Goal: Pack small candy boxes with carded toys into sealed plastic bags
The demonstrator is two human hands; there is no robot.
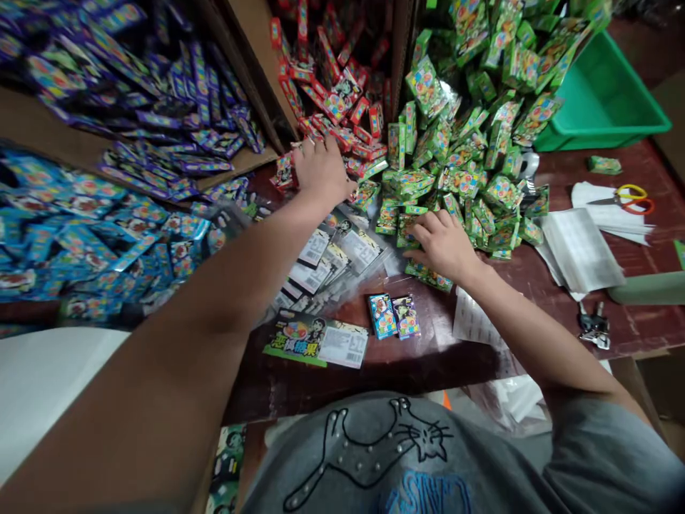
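Note:
My left hand [324,171] reaches onto the near edge of a pile of small red boxes [347,93]; its fingers are spread over them and the thumb stands out to the side. My right hand [445,244] lies at the front of a heap of small green boxes [463,182], its bent fingers and thumb closed round one of them, partly hidden. Between my forearms, a blue box [382,315] and a purple box [407,317] lie side by side. To their left is a printed header card [315,339], below a stack of bagged cards [326,260].
Purple boxes [176,100] fill a carton at upper left, with blue boxes [96,228] below. A green bin [604,93] stands at upper right. Scissors [623,200], clear bags [583,250] and keys [594,327] lie on the dark red table [433,364].

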